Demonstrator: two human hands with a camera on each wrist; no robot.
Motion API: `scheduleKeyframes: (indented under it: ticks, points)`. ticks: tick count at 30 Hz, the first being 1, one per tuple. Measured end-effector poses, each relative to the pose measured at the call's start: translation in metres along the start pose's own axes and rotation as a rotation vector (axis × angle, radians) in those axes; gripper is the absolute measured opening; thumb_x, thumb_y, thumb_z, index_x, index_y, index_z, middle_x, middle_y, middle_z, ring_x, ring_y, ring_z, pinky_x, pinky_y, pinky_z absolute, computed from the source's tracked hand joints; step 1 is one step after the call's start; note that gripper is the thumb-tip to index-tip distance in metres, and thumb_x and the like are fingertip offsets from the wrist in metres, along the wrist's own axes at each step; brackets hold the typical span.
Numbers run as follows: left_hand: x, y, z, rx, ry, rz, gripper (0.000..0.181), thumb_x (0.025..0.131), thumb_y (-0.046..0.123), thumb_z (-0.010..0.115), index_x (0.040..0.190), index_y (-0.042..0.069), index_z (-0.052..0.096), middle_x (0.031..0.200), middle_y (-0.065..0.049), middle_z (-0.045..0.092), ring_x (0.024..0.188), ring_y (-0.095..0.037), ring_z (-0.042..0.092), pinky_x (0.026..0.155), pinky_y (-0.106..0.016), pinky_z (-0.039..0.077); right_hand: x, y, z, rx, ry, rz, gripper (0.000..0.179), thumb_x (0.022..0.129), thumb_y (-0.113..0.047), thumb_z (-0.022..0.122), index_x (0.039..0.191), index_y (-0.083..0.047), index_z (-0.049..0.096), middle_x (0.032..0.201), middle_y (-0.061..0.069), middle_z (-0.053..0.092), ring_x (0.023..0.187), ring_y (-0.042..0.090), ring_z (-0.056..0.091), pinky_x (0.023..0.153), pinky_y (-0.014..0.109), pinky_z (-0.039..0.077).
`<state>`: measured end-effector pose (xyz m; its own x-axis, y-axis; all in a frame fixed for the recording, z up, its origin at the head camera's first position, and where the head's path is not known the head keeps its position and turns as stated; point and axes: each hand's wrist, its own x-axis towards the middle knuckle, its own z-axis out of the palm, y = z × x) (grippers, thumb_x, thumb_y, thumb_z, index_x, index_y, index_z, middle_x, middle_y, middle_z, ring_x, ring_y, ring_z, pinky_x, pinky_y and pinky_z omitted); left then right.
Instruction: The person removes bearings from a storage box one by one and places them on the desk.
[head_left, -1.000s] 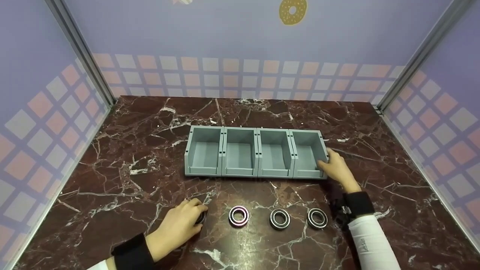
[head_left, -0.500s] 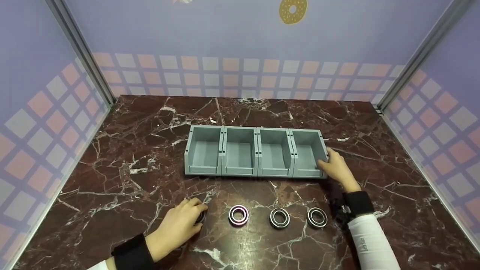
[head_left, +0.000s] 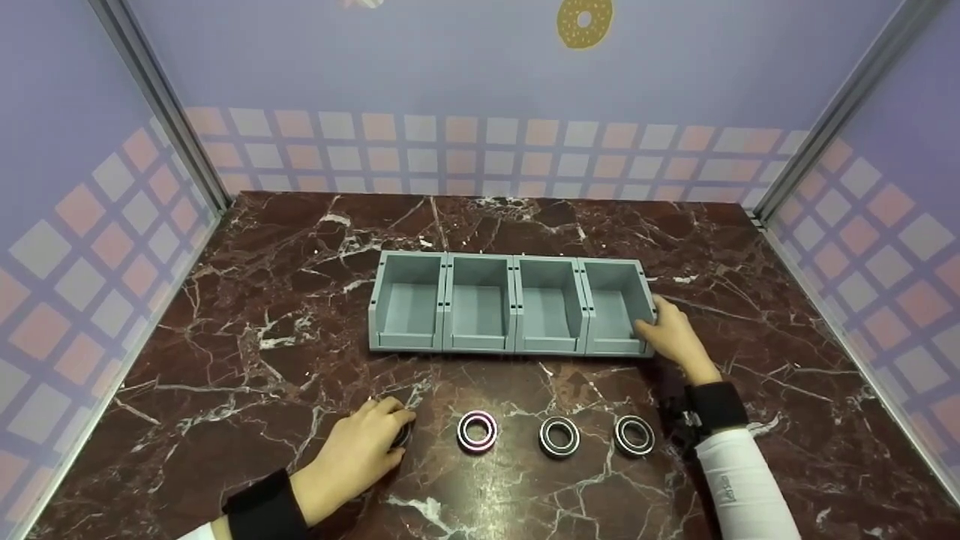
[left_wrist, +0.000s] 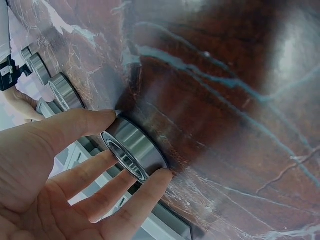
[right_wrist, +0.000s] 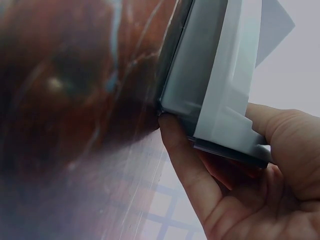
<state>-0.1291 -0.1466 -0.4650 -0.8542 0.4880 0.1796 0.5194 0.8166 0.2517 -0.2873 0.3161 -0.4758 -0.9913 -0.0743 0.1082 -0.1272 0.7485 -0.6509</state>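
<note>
My left hand [head_left: 358, 448] grips a steel ball bearing [left_wrist: 136, 142] resting on the table; in the left wrist view the thumb and fingers sit around its rim. From above, that bearing is mostly hidden by the fingers. To its right, in a row, lie a bearing with a pinkish rim [head_left: 477, 448], a middle bearing [head_left: 559, 453] and a right-hand bearing [head_left: 634, 451]. Farther back stands a joined row of grey bins [head_left: 480, 343]. My right hand [head_left: 673, 336] grips the right end wall of this row, thumb inside the last bin, fingers outside along its side.
The dark red marble tabletop [head_left: 247, 420] carries everything. A purple back wall [head_left: 480, 82] with a tile pattern closes the far side. Side walls meet it at metal posts, the left post [head_left: 169, 105] and the right post [head_left: 832, 112].
</note>
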Motion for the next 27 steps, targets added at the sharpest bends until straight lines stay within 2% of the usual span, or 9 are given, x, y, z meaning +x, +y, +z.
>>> scheduleKeyframes:
  ticks: [7,12,23,27]
  points:
    - [-0.0009,-0.0007,0.0009,0.008,0.016,0.005,0.04,0.071,0.005,0.091,0.107,0.001,0.075,0.103,-0.011,0.067,0.09,-0.033,0.066,0.062,-0.046,0.059,-0.0001,-0.0015,0.0016,0.014,0.007,-0.003,0.041,0.092,0.002,0.062,0.129,0.019,0.054,0.117,0.039,0.064,0.105,0.052,0.065,0.087,0.06,0.052]
    - [0.0007,-0.0007,0.0012,0.023,0.005,-0.007,0.04,0.071,0.008,0.092,0.107,0.002,0.075,0.103,-0.011,0.067,0.09,-0.033,0.066,0.061,-0.047,0.059,0.0005,-0.0016,0.0016,0.014,0.016,-0.008,0.041,0.092,0.001,0.062,0.127,0.019,0.054,0.114,0.039,0.065,0.102,0.051,0.066,0.085,0.059,0.053]
    - [0.001,0.0002,0.0004,0.033,-0.019,-0.01,0.043,0.073,0.012,0.093,0.111,0.003,0.075,0.106,-0.012,0.067,0.093,-0.034,0.067,0.061,-0.046,0.059,0.0015,0.0012,-0.0002,0.004,-0.018,0.005,0.047,0.095,0.0,0.061,0.134,0.021,0.049,0.123,0.041,0.061,0.111,0.053,0.063,0.092,0.061,0.05]
    - [0.001,-0.0002,0.0007,0.04,-0.009,-0.008,0.043,0.073,0.013,0.094,0.111,0.003,0.076,0.106,-0.012,0.067,0.093,-0.033,0.067,0.061,-0.047,0.059,0.0019,0.0022,-0.0001,0.015,-0.012,0.0,0.046,0.094,0.0,0.061,0.134,0.021,0.05,0.122,0.041,0.062,0.109,0.052,0.064,0.092,0.06,0.051]
